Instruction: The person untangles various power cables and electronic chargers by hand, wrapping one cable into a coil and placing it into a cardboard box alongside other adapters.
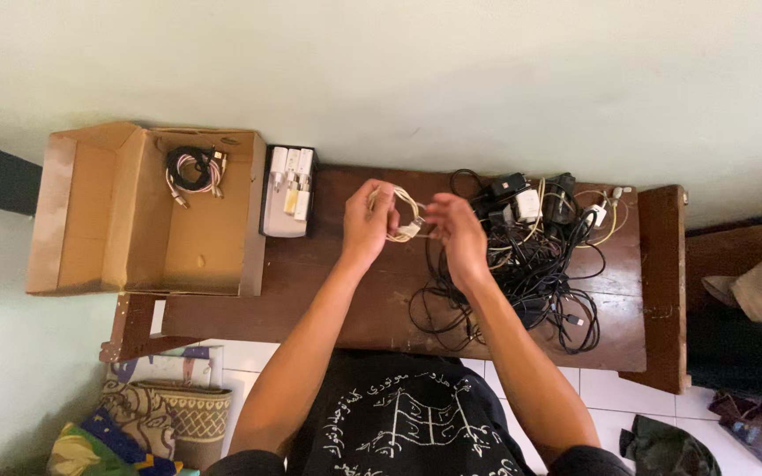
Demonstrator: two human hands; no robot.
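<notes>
The thin white cable wound into a small loop (pixel 403 216) sits directly between the two hands, above the dark brown wooden desk (pixel 328 291). The left hand (pixel 369 220) is clenched on the loop's left side, with the coil running round its fingers. The right hand (pixel 456 231) is just to the right of the loop, fingers curled at the loose end by the white plug; whether it actually pinches the cable I cannot tell. The loop's plane stands roughly upright, facing the person.

Right of the right hand, touching nothing held, lies one tangled heap of black and white cables and chargers (pixel 531 256). Left of the left hand stands one white tray of small white adapters (pixel 289 192), about three, then one open brown cardboard box (pixel 147 211) holding one coiled bundle of cables (pixel 192 169).
</notes>
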